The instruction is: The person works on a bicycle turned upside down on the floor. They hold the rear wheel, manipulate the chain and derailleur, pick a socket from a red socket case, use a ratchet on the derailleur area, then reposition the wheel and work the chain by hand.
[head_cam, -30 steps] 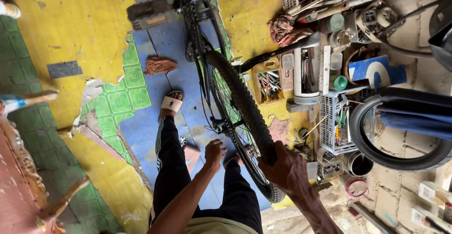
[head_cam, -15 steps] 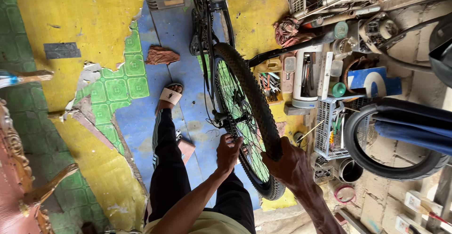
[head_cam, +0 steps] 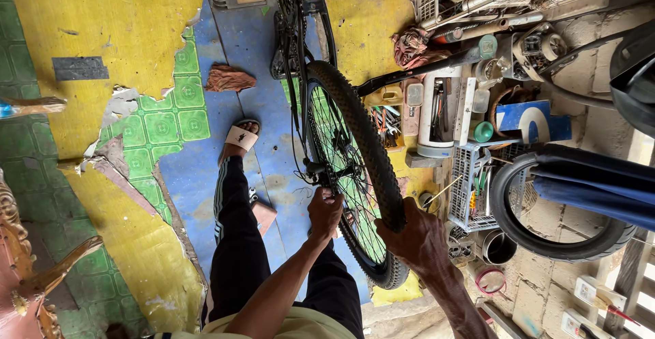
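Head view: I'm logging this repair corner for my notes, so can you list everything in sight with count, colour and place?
bicycle wheel: one, black tyre, centre, held upright.
bicycle frame: one, black, top centre.
spare tyre: one, black, right, beside the wall.
rag: one, reddish brown, on the blue floor left of the frame.
wire basket: one, white, right of the wheel, holding small tools.
floor: yellow and blue paint peeling over green tiles.
sandal: one, pale, on the person's foot.
trousers: black with white stripes.
left hand: at the wheel's hub.
right hand: gripping the tyre's tread.
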Available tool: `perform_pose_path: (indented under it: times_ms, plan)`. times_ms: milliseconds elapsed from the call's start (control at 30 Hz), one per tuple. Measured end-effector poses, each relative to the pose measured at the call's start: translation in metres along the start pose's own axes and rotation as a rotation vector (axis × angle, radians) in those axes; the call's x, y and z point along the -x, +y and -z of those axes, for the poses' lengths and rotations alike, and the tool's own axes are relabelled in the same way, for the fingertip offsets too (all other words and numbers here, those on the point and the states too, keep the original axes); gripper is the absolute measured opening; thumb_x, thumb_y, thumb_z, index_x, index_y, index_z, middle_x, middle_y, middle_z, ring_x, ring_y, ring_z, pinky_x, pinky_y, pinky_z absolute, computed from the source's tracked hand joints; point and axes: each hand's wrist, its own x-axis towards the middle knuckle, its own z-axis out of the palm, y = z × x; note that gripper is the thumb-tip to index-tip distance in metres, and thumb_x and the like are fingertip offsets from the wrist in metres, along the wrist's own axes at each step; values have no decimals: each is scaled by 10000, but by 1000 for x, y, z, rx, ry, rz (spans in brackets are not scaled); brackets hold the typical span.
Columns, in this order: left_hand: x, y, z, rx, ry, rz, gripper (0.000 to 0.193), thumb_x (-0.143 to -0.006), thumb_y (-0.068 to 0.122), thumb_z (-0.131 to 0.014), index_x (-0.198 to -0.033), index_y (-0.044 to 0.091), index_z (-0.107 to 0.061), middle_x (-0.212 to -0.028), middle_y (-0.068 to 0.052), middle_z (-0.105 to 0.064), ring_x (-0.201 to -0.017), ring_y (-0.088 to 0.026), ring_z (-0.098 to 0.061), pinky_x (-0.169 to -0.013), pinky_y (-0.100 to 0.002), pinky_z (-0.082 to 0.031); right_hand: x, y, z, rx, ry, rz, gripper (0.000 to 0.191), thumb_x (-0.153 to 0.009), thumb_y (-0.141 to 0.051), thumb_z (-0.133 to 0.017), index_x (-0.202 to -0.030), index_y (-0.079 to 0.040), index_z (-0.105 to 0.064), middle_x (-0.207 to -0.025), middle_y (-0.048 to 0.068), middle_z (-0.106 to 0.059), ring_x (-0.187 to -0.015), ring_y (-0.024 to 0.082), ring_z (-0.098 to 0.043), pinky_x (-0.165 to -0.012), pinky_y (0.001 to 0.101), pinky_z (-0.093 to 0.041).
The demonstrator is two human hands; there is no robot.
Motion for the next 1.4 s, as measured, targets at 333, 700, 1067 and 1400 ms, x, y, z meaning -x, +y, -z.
perform_pose_path:
  times_ms: [333, 700, 1067, 1400]
  plan:
    - [8, 1, -1, 7, 48, 44, 342, -834, 284, -760, -995, 2, -655, -962, -170, -760, -891, -274, -740, -791, -391, -594, -1, 7, 8, 4, 4, 19, 402, -742, -346, -827, -797, -48, -562, -501, 54, -586, -394, 218, -619, -403, 410, -523]
    - [3, -4, 5, -10, -80, 57, 334, -880, 326, -708, -973, 16, -624, -966, -153, -730, -921, -299, -720, -782, -460, -565, -5, 0, 29, 1, -69, 26, 417, -749, -347, -836, -802, -31, -570, -467, 43, -559, -337, 196, -582, -348, 381, -505]
    - [-2, 10, 18, -50, -133, 40, 371, -911, 381, -653, -933, 19, -579, -894, -175, -693, -784, -302, -682, -722, -479, -546, -5, -2, 54, 39, -105, 51, 385, -794, -366, -804, -817, -54, -579, -476, 7, -556, -283, 147, -517, -340, 337, -487]
    - [-6, 13, 25, -93, -208, 16, 412, -941, 435, -605, -947, 31, -528, -811, -199, -697, -731, -366, -698, -694, -507, -548, 0, -6, 71, 44, -72, 56, 385, -761, -383, -821, -812, -58, -620, -487, 21, -611, -297, 144, -565, -365, 336, -500]
